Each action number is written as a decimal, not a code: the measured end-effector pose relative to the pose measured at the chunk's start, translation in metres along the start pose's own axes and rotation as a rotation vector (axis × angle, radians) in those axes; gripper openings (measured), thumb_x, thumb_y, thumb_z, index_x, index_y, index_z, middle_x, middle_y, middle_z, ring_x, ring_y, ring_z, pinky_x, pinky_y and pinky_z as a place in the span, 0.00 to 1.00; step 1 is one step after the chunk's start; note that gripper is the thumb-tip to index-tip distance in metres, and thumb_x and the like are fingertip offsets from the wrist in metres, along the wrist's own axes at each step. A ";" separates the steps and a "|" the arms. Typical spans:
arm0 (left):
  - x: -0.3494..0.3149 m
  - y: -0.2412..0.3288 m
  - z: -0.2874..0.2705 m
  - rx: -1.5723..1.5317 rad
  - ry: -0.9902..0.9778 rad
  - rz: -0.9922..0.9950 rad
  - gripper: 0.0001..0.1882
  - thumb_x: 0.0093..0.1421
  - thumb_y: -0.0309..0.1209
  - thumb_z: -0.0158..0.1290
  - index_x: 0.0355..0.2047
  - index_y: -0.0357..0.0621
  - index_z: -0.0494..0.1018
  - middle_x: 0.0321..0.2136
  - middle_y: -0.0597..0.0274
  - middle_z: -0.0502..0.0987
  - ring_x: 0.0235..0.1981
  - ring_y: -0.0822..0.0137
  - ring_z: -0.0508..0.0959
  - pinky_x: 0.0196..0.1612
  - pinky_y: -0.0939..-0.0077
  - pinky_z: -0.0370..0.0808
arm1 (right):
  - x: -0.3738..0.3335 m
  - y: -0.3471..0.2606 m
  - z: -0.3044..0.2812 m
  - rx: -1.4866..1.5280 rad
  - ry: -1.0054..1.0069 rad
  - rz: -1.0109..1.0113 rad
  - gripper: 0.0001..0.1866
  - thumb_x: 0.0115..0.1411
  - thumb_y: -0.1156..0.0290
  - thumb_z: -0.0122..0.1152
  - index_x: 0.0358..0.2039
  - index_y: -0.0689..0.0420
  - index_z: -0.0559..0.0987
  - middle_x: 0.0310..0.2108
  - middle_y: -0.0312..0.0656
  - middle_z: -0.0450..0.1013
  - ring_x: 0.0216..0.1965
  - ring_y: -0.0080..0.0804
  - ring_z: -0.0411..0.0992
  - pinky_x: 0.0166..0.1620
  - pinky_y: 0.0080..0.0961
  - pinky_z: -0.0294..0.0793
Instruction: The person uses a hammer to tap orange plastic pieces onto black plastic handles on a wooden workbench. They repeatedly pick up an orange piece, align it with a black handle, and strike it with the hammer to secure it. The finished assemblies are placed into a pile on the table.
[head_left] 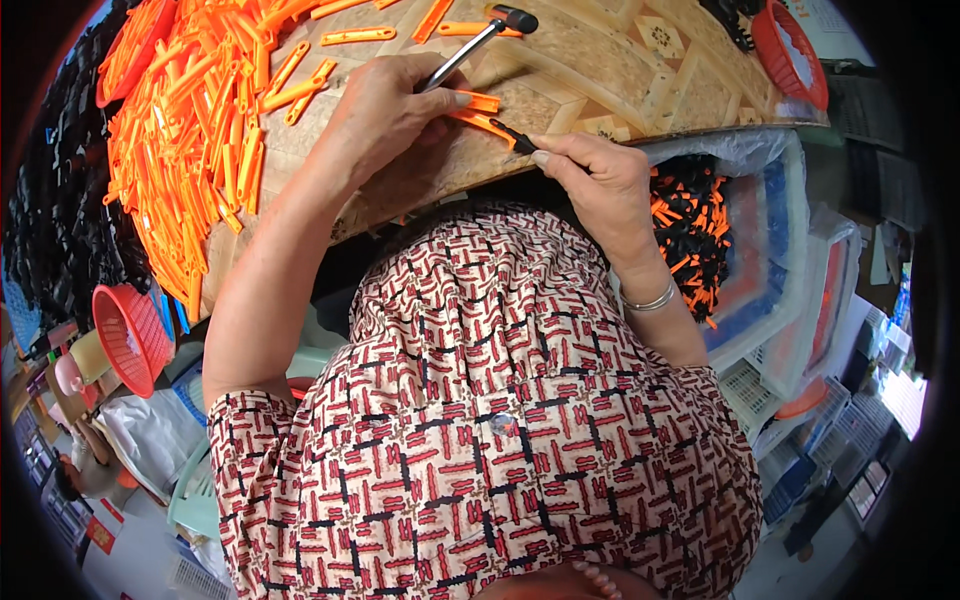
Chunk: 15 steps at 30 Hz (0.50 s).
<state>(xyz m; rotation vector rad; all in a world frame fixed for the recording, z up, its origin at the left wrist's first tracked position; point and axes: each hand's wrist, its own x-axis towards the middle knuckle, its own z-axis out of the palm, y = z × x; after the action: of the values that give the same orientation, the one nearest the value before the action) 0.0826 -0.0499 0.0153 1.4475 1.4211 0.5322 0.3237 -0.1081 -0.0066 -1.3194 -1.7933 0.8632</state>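
My left hand point(390, 105) is closed around a small hammer point(465, 52) with a metal shaft and a black head pointing up and away. The same fingers pinch narrow orange plastic pieces point(486, 126) over the table's near edge. From the right, my right hand point(605, 185) grips a small black plastic part point(514, 136) between thumb and fingers. Its tip meets the end of the lower orange piece; whether it sits inside cannot be made out. A large heap of similar orange pieces point(190, 140) covers the table's left side.
Loose orange pieces point(358, 35) lie across the patterned tabletop point(590, 60). Black parts point(60, 220) are heaped at far left, beside a red basket point(132, 342). A plastic-lined bin point(785, 225) at right holds black-and-orange pieces point(690, 235). Another red basket point(792, 60) stands at the far-right corner.
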 end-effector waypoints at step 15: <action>0.003 -0.002 0.001 0.046 -0.001 0.114 0.11 0.62 0.33 0.62 0.39 0.37 0.81 0.25 0.66 0.80 0.25 0.79 0.78 0.30 0.81 0.76 | 0.003 0.001 -0.001 0.125 -0.034 0.177 0.10 0.59 0.78 0.66 0.41 0.62 0.86 0.27 0.39 0.82 0.28 0.16 0.76 0.33 0.15 0.74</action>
<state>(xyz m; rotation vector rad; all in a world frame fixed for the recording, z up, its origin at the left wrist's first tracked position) 0.0833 -0.0477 0.0124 1.5723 1.3641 0.5727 0.3245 -0.1049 -0.0066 -1.4044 -1.6372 1.0819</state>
